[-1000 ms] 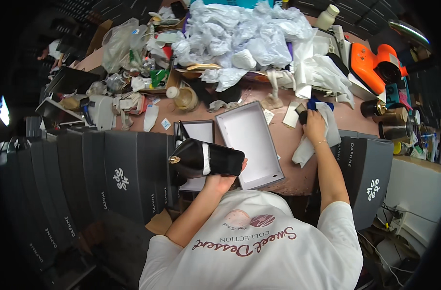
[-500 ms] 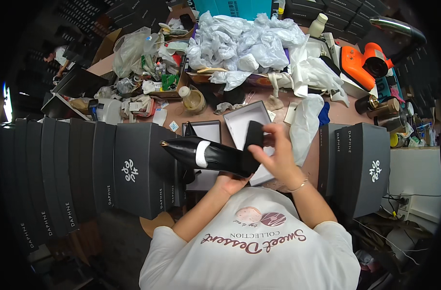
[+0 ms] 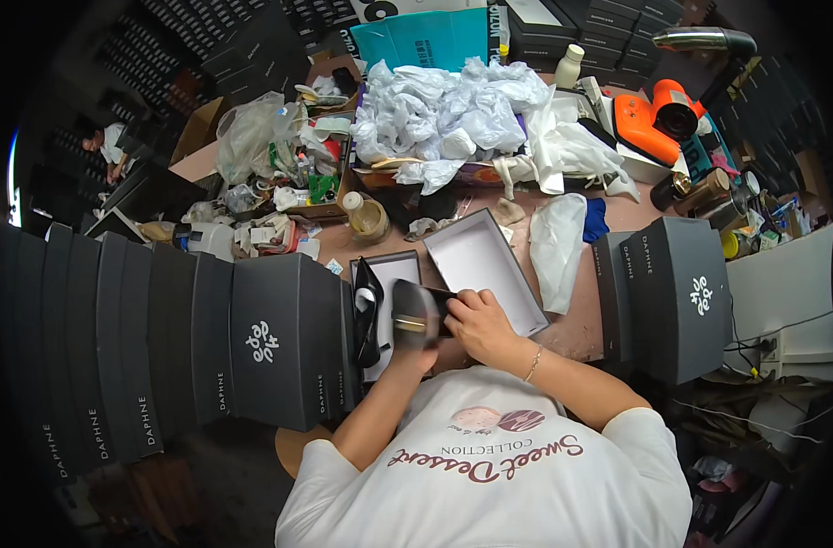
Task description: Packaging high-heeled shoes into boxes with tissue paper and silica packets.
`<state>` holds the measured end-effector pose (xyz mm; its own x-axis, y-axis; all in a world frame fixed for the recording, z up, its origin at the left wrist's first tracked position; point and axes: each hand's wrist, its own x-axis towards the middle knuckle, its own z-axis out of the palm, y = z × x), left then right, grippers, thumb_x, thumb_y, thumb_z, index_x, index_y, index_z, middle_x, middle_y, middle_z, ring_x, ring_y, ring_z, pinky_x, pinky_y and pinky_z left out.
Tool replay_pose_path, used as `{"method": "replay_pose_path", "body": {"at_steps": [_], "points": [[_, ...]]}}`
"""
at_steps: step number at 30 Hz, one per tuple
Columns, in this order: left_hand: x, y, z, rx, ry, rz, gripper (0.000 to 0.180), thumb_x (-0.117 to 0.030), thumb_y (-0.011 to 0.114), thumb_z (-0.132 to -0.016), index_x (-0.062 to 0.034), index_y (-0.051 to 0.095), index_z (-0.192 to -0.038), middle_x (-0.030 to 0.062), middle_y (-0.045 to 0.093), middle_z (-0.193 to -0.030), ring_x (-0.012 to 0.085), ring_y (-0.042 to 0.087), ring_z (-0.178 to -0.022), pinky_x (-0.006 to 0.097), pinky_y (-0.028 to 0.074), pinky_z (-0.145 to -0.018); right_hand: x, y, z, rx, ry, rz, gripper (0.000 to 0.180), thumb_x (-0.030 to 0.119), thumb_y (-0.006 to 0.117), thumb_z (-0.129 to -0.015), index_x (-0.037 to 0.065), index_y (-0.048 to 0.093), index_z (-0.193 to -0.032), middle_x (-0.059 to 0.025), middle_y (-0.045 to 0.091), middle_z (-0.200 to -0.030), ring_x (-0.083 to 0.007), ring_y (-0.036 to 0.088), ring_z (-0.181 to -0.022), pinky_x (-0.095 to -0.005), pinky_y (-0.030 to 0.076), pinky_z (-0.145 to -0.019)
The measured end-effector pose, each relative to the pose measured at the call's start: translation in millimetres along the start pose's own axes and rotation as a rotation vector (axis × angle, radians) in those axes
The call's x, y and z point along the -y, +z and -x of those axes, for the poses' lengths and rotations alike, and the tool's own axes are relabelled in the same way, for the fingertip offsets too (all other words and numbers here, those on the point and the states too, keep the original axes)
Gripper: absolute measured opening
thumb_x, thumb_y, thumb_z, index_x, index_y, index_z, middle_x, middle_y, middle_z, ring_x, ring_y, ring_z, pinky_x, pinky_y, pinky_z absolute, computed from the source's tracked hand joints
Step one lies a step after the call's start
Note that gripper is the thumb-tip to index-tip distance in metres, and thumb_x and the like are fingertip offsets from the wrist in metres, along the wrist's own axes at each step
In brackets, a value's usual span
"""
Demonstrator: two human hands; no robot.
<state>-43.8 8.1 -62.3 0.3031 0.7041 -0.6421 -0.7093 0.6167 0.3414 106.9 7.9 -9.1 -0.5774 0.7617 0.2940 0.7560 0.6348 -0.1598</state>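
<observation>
Fingers [image 3: 465, 302] holding one shoe [image 3: 417, 315], another shoe [image 3: 369, 320] near, two box halves [image 3: 399, 268] [image 3: 485, 265]

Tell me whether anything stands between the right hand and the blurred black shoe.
A dark piece shows between the right hand and the black shoe; blur hides whether it belongs to the shoe. Nothing else visible stands in the way.

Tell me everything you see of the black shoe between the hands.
Motion blurs the black shoe: a dark, glossy rounded end shows a gold streak; its material cannot be told. It is held up, this end leftward, near the pale-lined box. The left hand holds it from below; the right hand grips its right end.
</observation>
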Motion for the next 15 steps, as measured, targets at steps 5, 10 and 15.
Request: {"method": "replay_pose_path", "body": {"at_steps": [5,10,15], "points": [[-15,-16,-14,0.211,0.100,-0.275,0.027,-0.030,0.051,-0.095,-0.0079,0.055,-0.110,0.0048,0.063,-0.096,0.0159,0.063,-0.089,0.032,0.053,-0.078,-6,4,9,0.154,0.045,-0.340,0.012,0.013,0.060,-0.072,0.006,0.067,-0.080,-0.0086,0.055,-0.087,-0.0251,0.053,-0.087,-0.0362,0.043,-0.072],[-43,-24,-19,0.226,0.158,-0.068,0.039,-0.030,0.051,-0.094,0.0043,0.053,-0.112,0.0152,0.064,-0.100,0.0310,0.062,-0.099,0.038,0.052,-0.092,-37,-42,52,0.181,0.262,-0.812,0.029,0.004,0.055,-0.074,0.001,0.066,-0.101,-0.0133,0.060,-0.096,-0.0309,0.058,-0.089,-0.0382,0.047,-0.080],[-5,-29,-8,0.078,0.142,0.124,0.032,-0.030,0.051,-0.092,-0.0098,0.056,-0.117,0.0046,0.064,-0.106,0.0196,0.062,-0.098,0.033,0.053,-0.084,-4,-9,7,-0.087,-0.010,-0.145,0.031,0.016,0.062,-0.070,0.007,0.064,-0.100,-0.0059,0.057,-0.096,-0.0233,0.050,-0.087,-0.0331,0.037,-0.071]]}}
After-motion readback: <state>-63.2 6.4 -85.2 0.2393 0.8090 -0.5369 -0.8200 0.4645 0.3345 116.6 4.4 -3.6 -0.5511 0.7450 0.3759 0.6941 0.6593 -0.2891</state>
